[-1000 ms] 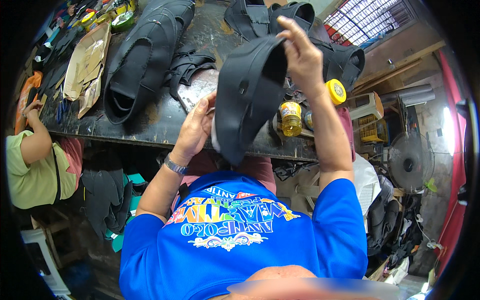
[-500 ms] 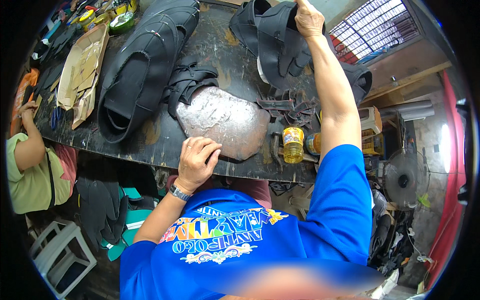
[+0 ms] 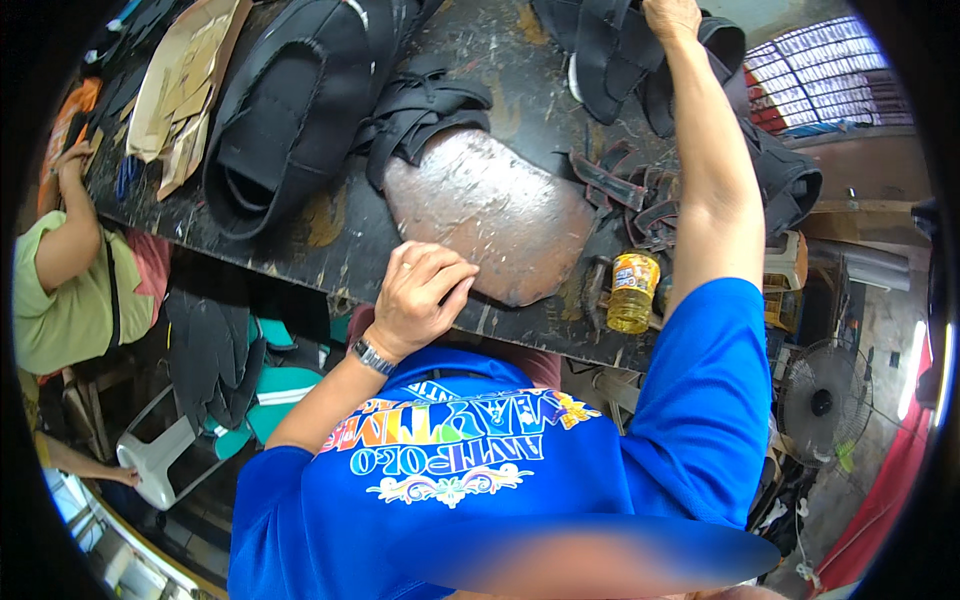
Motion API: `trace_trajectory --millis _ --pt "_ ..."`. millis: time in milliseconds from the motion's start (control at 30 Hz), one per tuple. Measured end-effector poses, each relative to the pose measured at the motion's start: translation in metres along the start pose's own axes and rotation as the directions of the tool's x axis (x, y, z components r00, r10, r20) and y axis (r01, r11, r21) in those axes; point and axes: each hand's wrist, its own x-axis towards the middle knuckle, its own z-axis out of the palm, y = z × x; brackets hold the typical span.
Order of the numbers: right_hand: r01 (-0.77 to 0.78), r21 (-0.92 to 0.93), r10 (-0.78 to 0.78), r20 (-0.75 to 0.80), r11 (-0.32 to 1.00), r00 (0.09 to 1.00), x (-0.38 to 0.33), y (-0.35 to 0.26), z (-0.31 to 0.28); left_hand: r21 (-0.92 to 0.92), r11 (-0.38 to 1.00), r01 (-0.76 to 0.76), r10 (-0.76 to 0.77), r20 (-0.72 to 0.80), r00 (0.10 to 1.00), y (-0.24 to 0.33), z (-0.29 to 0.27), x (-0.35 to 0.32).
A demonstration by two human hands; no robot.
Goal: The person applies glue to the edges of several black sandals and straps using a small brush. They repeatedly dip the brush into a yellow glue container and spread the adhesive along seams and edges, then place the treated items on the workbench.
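My left hand (image 3: 425,295) is loosely curled at the near edge of a flat, worn slab (image 3: 490,215) with a shiny top; nothing shows in its fingers. My right arm stretches to the far right of the worktable, where my right hand (image 3: 674,16) grips a black shoe upper (image 3: 603,75). Its fingertips are partly cut off by the picture's top edge. Other black uppers lie around it. Black strap pieces (image 3: 425,120) are heaped against the slab's far left corner.
A row of large black shoe uppers (image 3: 285,110) lies left, beside a cardboard tray (image 3: 190,80). Dark strips (image 3: 625,185) and a jar of yellow liquid (image 3: 633,290) sit right of the slab. A fan (image 3: 822,402) stands at right. Another person (image 3: 70,270) works at left.
The view has shifted, so the table sits higher and further right. My right hand remains at the uppers. At lower left, another person's hand has appeared on the white plastic chair, which is turned differently.
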Motion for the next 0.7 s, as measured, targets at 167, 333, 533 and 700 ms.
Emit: trace_trajectory --millis 167,333,533,700 --pt "0.043 0.057 -0.046 0.04 0.997 0.998 0.003 -0.071 -0.053 0.018 1.0 -0.025 0.026 -0.007 1.0 -0.001 0.001 0.0" --pt "-0.182 0.35 0.042 0.373 0.919 0.927 -0.003 -0.182 -0.137 0.024 0.998 -0.055 0.056 -0.037 0.998 -0.004 0.006 -0.004" --pt "0.068 0.61 -0.364 0.377 0.79 0.851 -0.066 -0.311 -0.194 -0.051 0.991 -0.127 0.122 -0.078 0.989 -0.018 0.015 -0.008" --pt "-0.272 0.737 -0.407 0.597 0.619 0.692 -0.153 -0.365 -0.221 -0.186 0.972 -0.142 0.11 -0.176 0.978 -0.02 -0.007 -0.032"
